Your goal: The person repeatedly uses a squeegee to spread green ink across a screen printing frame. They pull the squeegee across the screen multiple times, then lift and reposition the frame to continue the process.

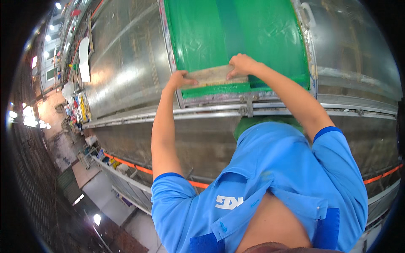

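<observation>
A wooden-handled squeegee (213,76) lies across the near end of a green printing screen (198,33). My left hand (180,79) grips its left end, with the thumb on the near side. My right hand (243,65) is closed round its other end, fingers over the far side. A strip of wet-looking green ink (223,89) shows along the near edge of the squeegee. The screen's pale, stained frame (168,42) rests on a metal table. The squeegee's blade is hidden beneath the wood.
The shiny metal table (126,55) stretches to both sides of the screen. Along its near edge runs a metal rail (202,110) with a clamp-like bracket (249,105). A white handle (309,14) sits by the frame's right side. Bottles and containers (80,107) crowd the left end.
</observation>
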Action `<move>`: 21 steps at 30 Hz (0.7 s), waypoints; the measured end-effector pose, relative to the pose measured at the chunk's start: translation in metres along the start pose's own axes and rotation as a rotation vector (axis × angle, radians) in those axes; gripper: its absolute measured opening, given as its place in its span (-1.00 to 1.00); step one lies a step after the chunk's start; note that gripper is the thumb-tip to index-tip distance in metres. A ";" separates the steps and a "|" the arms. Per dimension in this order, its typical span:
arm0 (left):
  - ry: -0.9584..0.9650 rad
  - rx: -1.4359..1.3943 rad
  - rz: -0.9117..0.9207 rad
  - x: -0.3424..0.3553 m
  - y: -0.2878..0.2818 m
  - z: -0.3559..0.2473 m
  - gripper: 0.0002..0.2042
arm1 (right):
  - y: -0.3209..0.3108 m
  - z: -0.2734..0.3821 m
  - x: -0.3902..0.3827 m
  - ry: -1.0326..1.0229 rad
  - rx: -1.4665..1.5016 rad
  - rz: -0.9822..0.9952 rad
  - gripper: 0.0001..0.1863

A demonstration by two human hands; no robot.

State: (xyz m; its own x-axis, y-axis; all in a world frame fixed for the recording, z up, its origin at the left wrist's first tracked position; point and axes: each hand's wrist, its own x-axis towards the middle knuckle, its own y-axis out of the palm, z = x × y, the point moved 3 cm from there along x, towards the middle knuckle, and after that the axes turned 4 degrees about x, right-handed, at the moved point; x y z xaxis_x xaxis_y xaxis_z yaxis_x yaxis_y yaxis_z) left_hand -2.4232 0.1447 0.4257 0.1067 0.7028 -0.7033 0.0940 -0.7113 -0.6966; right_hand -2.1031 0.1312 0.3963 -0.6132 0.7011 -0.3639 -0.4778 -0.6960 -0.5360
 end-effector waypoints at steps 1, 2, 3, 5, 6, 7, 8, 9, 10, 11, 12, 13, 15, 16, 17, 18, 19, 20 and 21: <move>0.004 0.040 0.056 0.009 -0.006 -0.005 -0.29 | -0.007 0.001 0.001 -0.042 -0.009 0.004 -0.32; 0.022 0.076 0.089 0.015 -0.012 -0.010 -0.30 | -0.019 -0.001 0.003 -0.063 -0.036 0.032 -0.32; 0.037 0.116 0.137 0.020 -0.018 -0.016 -0.31 | -0.035 -0.006 0.004 -0.032 0.028 0.038 -0.31; 0.127 -0.029 0.036 0.031 -0.042 -0.030 -0.35 | -0.069 -0.016 0.007 0.074 0.148 0.115 -0.30; 0.177 -0.099 -0.014 0.041 -0.062 -0.037 -0.36 | -0.094 -0.019 0.014 0.036 0.101 0.081 -0.30; 0.212 -0.099 -0.059 0.053 -0.085 -0.044 -0.37 | -0.120 -0.023 0.024 0.015 0.042 0.044 -0.31; 0.247 -0.101 -0.105 0.066 -0.110 -0.050 -0.39 | -0.146 -0.027 0.036 -0.016 -0.015 0.008 -0.31; 0.294 -0.114 -0.158 0.081 -0.135 -0.056 -0.40 | -0.174 -0.030 0.052 -0.034 -0.100 -0.064 -0.33; 0.288 -0.076 -0.217 0.101 -0.163 -0.060 -0.40 | -0.203 -0.032 0.072 -0.061 -0.177 -0.132 -0.35; 0.297 -0.048 -0.285 0.124 -0.192 -0.065 -0.41 | -0.232 -0.034 0.093 -0.094 -0.256 -0.194 -0.36; 0.300 -0.022 -0.351 0.149 -0.217 -0.068 -0.42 | -0.261 -0.038 0.114 -0.082 -0.295 -0.248 -0.40; 0.345 -0.024 -0.443 0.171 -0.242 -0.069 -0.44 | -0.288 -0.041 0.137 -0.064 -0.345 -0.290 -0.45; 0.320 0.042 -0.610 0.221 -0.285 -0.067 -0.48 | -0.334 -0.047 0.182 -0.045 -0.408 -0.396 -0.55; 0.293 0.066 -0.662 0.246 -0.302 -0.064 -0.49 | -0.353 -0.051 0.204 -0.061 -0.418 -0.426 -0.59; 0.272 0.087 -0.709 0.269 -0.320 -0.061 -0.50 | -0.370 -0.058 0.225 -0.012 -0.442 -0.436 -0.62; 0.259 0.078 -0.696 0.292 -0.336 -0.056 -0.49 | -0.385 -0.062 0.244 -0.026 -0.471 -0.490 -0.64; 0.259 0.063 -0.689 0.312 -0.353 -0.052 -0.48 | -0.399 -0.067 0.262 -0.051 -0.496 -0.541 -0.65; 0.247 0.094 -0.707 0.330 -0.370 -0.050 -0.46 | -0.412 -0.071 0.277 -0.112 -0.537 -0.580 -0.68; 0.238 0.127 -0.730 0.345 -0.383 -0.047 -0.44 | -0.424 -0.078 0.295 -0.013 -0.575 -0.568 -0.69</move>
State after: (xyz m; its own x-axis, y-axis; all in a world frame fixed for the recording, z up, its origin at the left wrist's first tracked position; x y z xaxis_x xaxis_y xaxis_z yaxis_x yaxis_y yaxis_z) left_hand -2.3754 0.6593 0.4570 0.2725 0.9619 -0.0208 0.1100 -0.0527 -0.9925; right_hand -2.0329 0.6449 0.4568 -0.3830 0.9194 0.0888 -0.3221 -0.0428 -0.9457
